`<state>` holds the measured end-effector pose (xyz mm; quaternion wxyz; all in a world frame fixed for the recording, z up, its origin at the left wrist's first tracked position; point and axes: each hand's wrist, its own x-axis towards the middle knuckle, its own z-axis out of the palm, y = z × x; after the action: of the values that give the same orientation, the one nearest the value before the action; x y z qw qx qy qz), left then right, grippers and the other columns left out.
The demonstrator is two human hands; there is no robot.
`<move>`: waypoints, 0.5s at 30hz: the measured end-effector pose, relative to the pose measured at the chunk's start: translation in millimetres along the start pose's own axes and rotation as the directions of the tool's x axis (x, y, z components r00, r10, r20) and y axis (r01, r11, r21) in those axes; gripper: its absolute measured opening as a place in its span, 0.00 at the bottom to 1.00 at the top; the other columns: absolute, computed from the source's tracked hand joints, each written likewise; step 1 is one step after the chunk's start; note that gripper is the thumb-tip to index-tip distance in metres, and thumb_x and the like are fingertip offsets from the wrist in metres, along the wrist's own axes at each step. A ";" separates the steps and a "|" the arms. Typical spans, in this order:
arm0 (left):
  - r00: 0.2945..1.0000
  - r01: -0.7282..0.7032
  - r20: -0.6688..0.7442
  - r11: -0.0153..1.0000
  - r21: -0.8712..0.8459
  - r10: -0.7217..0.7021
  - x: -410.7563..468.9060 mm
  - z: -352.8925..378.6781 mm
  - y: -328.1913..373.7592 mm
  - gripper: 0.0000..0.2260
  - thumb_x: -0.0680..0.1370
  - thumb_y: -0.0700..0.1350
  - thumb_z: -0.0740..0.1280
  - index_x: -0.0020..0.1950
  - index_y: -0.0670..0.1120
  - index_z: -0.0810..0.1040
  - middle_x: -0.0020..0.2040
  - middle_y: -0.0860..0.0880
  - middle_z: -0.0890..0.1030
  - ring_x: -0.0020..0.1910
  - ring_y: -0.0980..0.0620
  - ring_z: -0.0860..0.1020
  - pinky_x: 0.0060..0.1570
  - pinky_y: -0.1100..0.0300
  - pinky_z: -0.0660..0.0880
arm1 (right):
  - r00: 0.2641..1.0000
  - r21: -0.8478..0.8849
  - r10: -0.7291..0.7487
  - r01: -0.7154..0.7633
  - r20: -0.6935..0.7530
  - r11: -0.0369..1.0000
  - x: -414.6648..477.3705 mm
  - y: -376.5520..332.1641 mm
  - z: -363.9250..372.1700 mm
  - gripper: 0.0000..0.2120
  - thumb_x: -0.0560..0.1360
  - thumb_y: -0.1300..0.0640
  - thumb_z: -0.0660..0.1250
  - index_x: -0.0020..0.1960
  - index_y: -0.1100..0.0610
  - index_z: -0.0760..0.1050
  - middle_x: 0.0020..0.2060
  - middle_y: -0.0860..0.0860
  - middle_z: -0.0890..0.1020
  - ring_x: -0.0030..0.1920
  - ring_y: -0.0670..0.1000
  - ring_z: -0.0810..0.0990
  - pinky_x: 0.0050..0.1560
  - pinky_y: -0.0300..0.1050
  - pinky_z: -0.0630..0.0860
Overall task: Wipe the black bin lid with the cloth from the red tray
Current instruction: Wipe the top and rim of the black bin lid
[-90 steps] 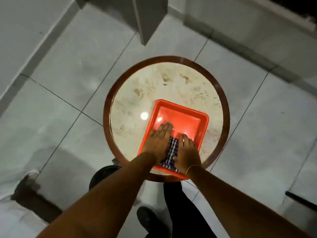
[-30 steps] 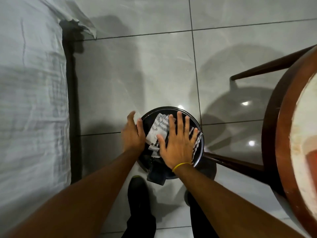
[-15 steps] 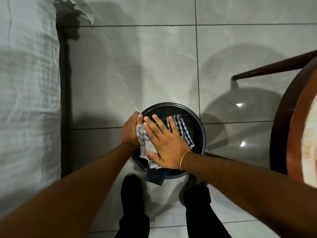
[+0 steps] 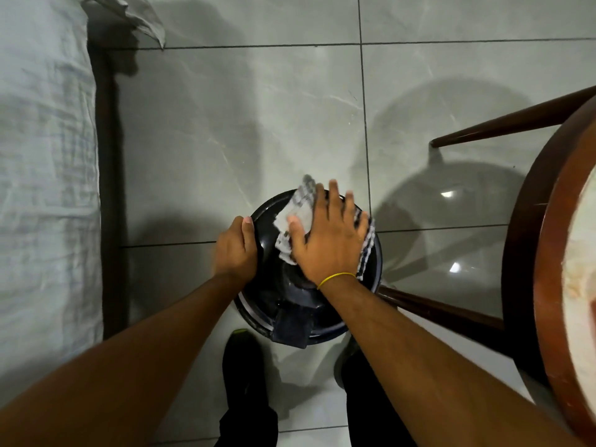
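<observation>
Your right hand point(image 4: 325, 240) has swept the cloth point(image 4: 298, 204) to the lid's point(image 4: 267, 295) far edge, fingers spread flat to press it, while your left hand point(image 4: 233, 250) curls over the rim to steady it.

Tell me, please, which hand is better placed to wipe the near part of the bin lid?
The right hand: it lies flat on the checked cloth on the black bin lid; the left hand grips the lid's rim.
</observation>
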<state>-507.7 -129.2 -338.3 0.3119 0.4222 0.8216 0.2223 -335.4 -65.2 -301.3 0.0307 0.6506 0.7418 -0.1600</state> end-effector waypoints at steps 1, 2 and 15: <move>1.000 0.008 -0.001 1.000 0.006 -0.008 -0.7 -0.5 0.0 0.22 0.87 0.55 0.49 0.44 0.44 0.71 0.34 0.48 0.74 0.34 0.47 0.73 0.35 0.52 0.66 | 0.994 0.029 0.107 -0.107 0.000 0.994 1.5 3.9 -1.2 0.39 0.84 0.31 0.50 0.86 0.54 0.61 0.88 0.54 0.62 0.85 0.65 0.62 0.81 0.74 0.59; 1.000 0.015 -0.001 1.000 0.018 -0.015 -1.1 -1.2 0.4 0.22 0.87 0.56 0.48 0.45 0.44 0.72 0.35 0.48 0.74 0.34 0.47 0.73 0.35 0.53 0.66 | 0.978 0.063 0.207 -0.208 0.008 0.976 2.0 8.5 -1.9 0.39 0.84 0.32 0.49 0.86 0.54 0.61 0.87 0.54 0.63 0.85 0.65 0.63 0.81 0.74 0.61; 0.999 0.022 -0.026 0.987 0.157 -0.019 -3.7 -2.1 4.6 0.20 0.86 0.58 0.46 0.46 0.47 0.68 0.34 0.53 0.71 0.32 0.52 0.70 0.32 0.54 0.61 | 0.696 0.563 0.708 -0.635 0.119 0.530 -77.3 41.6 5.5 0.41 0.83 0.35 0.51 0.87 0.61 0.58 0.84 0.61 0.68 0.81 0.64 0.70 0.76 0.64 0.74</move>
<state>-504.9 -130.0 -332.7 0.2700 0.4342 0.8446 0.1588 -284.0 -136.3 -295.1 -0.1497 0.8720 0.3514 -0.3062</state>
